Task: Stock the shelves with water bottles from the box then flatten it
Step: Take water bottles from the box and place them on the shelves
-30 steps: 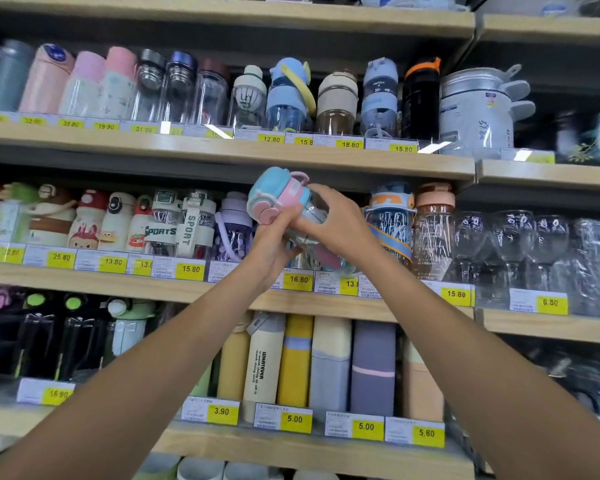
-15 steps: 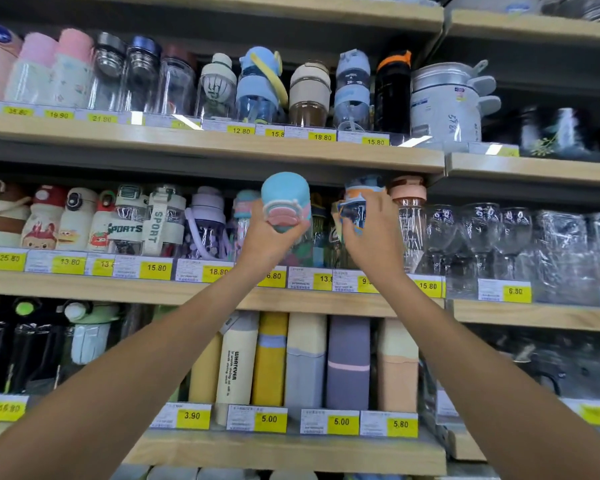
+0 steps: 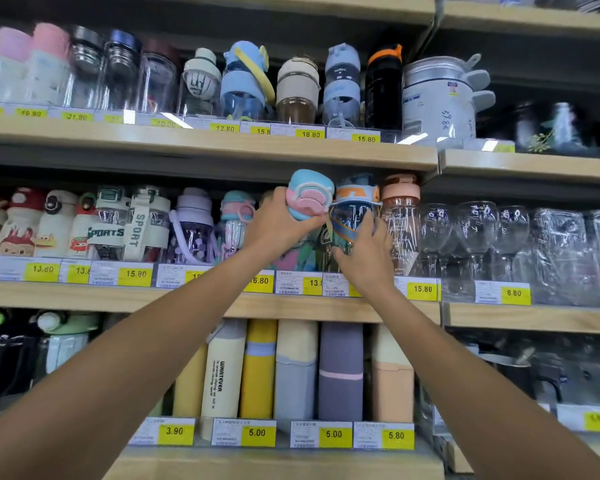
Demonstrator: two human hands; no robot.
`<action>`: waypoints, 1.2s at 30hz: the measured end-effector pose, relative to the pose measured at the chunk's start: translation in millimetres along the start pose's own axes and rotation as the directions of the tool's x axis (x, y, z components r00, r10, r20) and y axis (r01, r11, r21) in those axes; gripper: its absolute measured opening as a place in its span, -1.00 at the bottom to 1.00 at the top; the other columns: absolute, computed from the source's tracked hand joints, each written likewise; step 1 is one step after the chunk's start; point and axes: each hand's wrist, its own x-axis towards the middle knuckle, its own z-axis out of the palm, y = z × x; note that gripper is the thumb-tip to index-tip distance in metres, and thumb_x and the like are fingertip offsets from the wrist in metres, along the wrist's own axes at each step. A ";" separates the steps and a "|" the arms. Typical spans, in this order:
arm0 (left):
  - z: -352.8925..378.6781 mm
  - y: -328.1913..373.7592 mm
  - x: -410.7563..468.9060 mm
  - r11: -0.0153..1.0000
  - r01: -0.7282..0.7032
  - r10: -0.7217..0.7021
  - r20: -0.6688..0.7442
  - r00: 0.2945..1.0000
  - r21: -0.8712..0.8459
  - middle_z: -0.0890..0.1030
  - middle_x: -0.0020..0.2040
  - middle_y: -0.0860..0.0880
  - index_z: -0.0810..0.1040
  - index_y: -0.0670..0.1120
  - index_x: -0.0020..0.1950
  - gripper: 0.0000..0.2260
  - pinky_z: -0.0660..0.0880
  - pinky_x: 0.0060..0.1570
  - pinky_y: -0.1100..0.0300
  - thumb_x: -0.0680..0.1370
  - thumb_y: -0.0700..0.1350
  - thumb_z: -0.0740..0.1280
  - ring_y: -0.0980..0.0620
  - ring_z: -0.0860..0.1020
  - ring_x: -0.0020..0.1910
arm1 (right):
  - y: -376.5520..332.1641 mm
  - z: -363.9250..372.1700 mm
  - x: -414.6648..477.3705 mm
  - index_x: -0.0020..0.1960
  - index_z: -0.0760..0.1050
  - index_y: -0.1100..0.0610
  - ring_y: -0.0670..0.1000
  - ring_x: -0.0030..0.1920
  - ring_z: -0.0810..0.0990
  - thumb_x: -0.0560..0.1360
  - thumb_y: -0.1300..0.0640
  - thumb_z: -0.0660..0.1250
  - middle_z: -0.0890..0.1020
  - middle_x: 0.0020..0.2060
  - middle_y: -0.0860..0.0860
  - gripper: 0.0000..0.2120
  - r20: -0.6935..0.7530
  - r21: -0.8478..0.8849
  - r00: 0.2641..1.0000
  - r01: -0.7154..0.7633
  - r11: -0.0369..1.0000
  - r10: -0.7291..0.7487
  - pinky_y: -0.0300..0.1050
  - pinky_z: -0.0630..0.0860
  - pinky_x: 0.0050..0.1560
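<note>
Gripping the blue-and-pink bottle (image 3: 310, 197) just under its lid, the left hand (image 3: 278, 223) has fingers and thumb curled round the neck. It holds the bottle at the centre of the frame, over the front edge of the middle shelf (image 3: 118, 297). The bottle's long axis runs nearly upright, with the lid tipped a little toward the upper right; its coloured body shows below the hand, down near the price tags (image 3: 258, 280). Whether its base already rests on the shelf is hidden by the hand and wrist. Just right of it stands the orange-and-blue bottle (image 3: 355, 206), touching or almost touching the held one. The right hand (image 3: 361, 258) has its thumb and fingers curved about that bottle's lower body, seemingly to steady it or nudge it aside. A matching pink-and-blue bottle (image 3: 234, 220) stands just left of the left hand, and a peach-lidded bottle (image 3: 400, 202) just right of the orange-and-blue one, so the row is tightly packed. The coming move likely turns on the narrow slot between the matching bottle and the orange-and-blue bottle. The held bottle lies directly in front of that slot and only needs to go straight back and down with its axis vertical. The left hand is the nearer one for that, and it already carries the bottle. The tipped lid could catch the neighbour's strap. The box is not in view.
</note>
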 end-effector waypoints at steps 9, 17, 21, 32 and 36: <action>18.2 10.6 17.8 0.978 0.019 -0.033 0.060 0.998 0.209 0.52 0.12 -0.05 0.37 0.03 0.17 -0.36 0.45 0.00 0.05 0.27 0.40 0.35 -0.11 0.50 0.12 | 5.7 4.8 9.1 0.54 -0.09 0.20 0.23 0.43 0.18 0.48 -0.02 0.37 0.14 0.45 0.20 -0.14 -0.008 -0.013 0.999 -0.046 0.999 0.046 0.08 0.34 0.27; 25.7 2.1 30.0 0.959 0.271 -0.265 0.081 0.961 -0.085 0.56 0.13 -0.03 0.45 -0.02 0.19 -0.19 0.51 0.11 0.00 0.20 0.55 0.20 -0.10 0.55 0.06 | 9.0 12.1 9.5 0.54 -0.10 0.20 0.23 0.40 0.20 0.47 -0.04 0.37 0.19 0.42 0.20 -0.12 -0.036 -0.045 0.999 -0.030 0.999 0.029 0.06 0.34 0.25; 31.5 -0.2 32.4 0.930 0.334 -0.326 0.077 0.942 -0.152 0.48 0.16 -0.03 0.34 -0.10 0.33 -0.16 0.48 0.16 -0.02 0.29 0.48 0.24 -0.12 0.51 0.12 | 10.0 15.6 8.3 0.53 -0.09 0.21 0.21 0.39 0.21 0.47 -0.07 0.37 0.20 0.41 0.19 -0.12 -0.066 -0.069 0.998 -0.026 0.997 0.022 0.03 0.32 0.27; 40.6 1.5 34.9 0.905 0.356 -0.295 0.260 0.919 -0.233 0.45 0.18 -0.13 0.13 -0.15 0.37 -0.37 0.41 -0.17 0.16 0.48 0.11 0.32 -0.10 0.52 -0.01 | 10.9 17.8 6.5 0.54 -0.09 0.23 0.21 0.41 0.16 0.46 -0.02 0.39 0.18 0.43 0.20 -0.11 -0.062 -0.022 0.998 -0.022 1.000 0.021 0.03 0.22 0.35; 33.8 -2.5 28.9 0.912 0.339 -0.273 0.276 0.922 -0.230 0.46 0.19 -0.12 0.11 -0.15 0.42 -0.35 0.48 -0.07 0.13 0.48 0.04 0.36 -0.04 0.50 0.02 | 13.0 17.6 5.7 0.54 -0.11 0.22 0.19 0.45 0.10 0.46 0.03 0.38 0.13 0.46 0.19 -0.12 -0.035 0.023 0.999 -0.020 1.000 0.021 0.03 0.17 0.39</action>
